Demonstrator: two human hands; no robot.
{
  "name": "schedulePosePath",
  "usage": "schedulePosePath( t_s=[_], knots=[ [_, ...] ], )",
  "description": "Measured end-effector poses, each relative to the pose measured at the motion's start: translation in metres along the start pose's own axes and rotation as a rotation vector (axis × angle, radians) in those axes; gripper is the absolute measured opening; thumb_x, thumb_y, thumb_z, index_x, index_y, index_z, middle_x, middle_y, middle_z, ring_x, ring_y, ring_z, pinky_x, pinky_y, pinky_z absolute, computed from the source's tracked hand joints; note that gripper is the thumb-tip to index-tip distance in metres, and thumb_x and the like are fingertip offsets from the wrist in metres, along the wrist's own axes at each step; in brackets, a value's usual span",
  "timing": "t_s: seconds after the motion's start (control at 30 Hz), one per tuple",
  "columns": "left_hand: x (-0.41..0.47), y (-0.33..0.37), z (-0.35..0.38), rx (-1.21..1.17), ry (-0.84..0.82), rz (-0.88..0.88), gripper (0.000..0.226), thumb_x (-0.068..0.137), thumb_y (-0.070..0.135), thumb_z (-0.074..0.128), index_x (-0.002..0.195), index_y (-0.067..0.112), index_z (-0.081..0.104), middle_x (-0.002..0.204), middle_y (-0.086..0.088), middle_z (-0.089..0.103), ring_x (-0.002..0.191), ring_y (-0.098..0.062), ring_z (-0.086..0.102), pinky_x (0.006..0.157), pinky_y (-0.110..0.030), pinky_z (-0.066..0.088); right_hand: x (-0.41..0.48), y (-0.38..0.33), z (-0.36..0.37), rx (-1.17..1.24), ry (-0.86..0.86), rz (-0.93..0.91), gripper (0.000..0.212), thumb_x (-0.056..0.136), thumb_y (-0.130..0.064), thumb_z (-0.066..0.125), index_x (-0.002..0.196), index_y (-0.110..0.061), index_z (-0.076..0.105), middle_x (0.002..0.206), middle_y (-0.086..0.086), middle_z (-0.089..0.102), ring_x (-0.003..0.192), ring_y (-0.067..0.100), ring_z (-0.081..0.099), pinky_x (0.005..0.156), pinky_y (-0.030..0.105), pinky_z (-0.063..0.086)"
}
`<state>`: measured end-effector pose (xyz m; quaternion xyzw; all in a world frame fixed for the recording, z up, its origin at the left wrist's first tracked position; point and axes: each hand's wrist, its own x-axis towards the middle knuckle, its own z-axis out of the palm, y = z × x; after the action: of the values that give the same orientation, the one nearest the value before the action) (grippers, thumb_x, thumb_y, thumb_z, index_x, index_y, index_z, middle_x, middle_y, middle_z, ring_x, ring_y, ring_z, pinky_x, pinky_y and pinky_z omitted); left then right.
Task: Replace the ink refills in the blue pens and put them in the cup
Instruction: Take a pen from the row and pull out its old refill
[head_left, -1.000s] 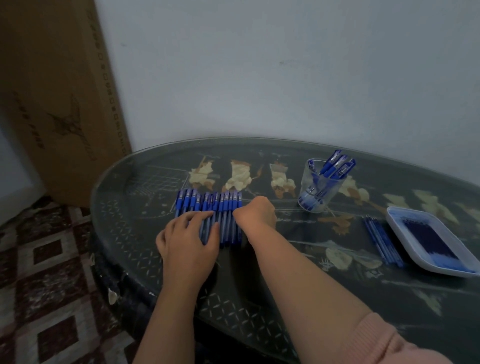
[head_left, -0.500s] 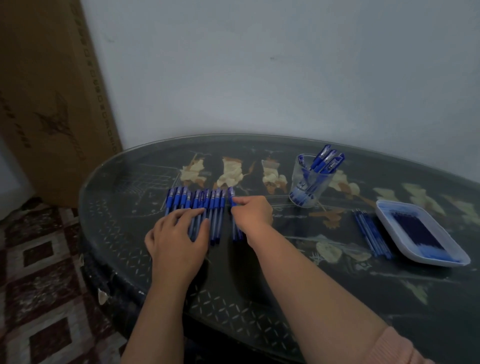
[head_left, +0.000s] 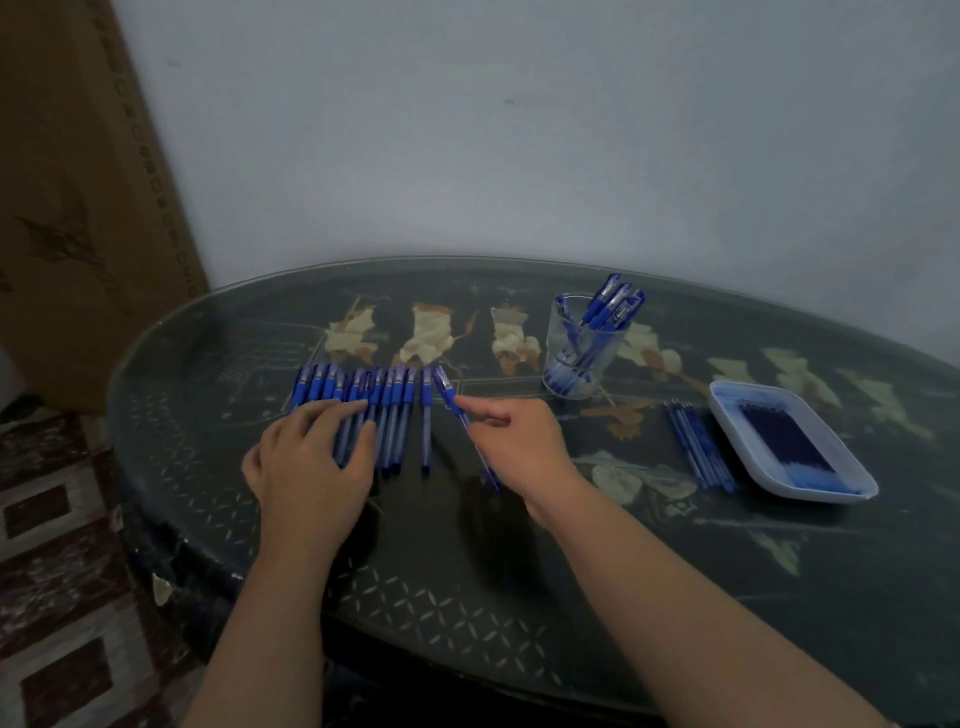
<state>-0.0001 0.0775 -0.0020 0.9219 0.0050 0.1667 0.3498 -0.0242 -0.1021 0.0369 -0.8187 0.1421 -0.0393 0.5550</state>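
Note:
Several blue pens lie side by side in a row on the dark glass-topped table. My left hand rests flat on the left part of that row with straight fingers. My right hand pinches one blue pen, pulled out to the right of the row and tilted. One more pen lies alone between it and the row. A clear cup with several blue pens stands to the back right. Loose blue refills lie beside a white tray that holds more refills.
A tall cardboard box leans against the wall at the left. The table's curved edge runs close to my forearms, with patterned floor tiles below it. A pale wall stands right behind the table.
My right hand has drawn one pen out of the row to the right and tilted it. A gap has opened in the row. My left hand stays on the pens.

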Motion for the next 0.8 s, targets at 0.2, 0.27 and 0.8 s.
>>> schedulePosePath(
  t_s=[0.2,0.27,0.8],
  knots=[
    [-0.002,0.032,0.01,-0.138,-0.069,0.331,0.042,0.088,0.034,0.065,0.129,0.038,0.057,0.129,0.009,0.057,0.125,-0.021,0.048,0.106,-0.054,0.036,-0.033,0.023,-0.064,-0.075,-0.05,-0.092,0.041,0.092,-0.007,0.06,0.114,-0.04,0.07,0.062,-0.004,0.059,0.058,0.011,0.045,0.056,0.021,0.04],
    [-0.009,0.046,0.022,-0.159,-0.146,0.482,0.047,0.088,0.038,0.066,0.133,0.041,0.053,0.129,0.013,0.057,0.123,-0.017,0.05,0.103,-0.051,0.04,-0.044,0.032,-0.084,-0.124,-0.083,-0.113,0.04,0.093,-0.008,0.06,0.113,-0.042,0.07,0.072,0.001,0.068,0.063,0.015,0.052,0.062,0.024,0.046],
    [-0.048,0.093,0.089,-0.074,-0.283,0.78,0.022,0.088,0.047,0.046,0.093,0.038,0.066,0.093,0.021,0.062,0.096,-0.001,0.054,0.087,-0.025,0.029,-0.073,0.1,-0.154,-0.467,0.017,-0.35,0.033,0.087,-0.017,0.073,0.116,-0.033,0.072,0.093,-0.012,0.058,0.081,-0.005,0.054,0.073,0.004,0.038]
  ],
)
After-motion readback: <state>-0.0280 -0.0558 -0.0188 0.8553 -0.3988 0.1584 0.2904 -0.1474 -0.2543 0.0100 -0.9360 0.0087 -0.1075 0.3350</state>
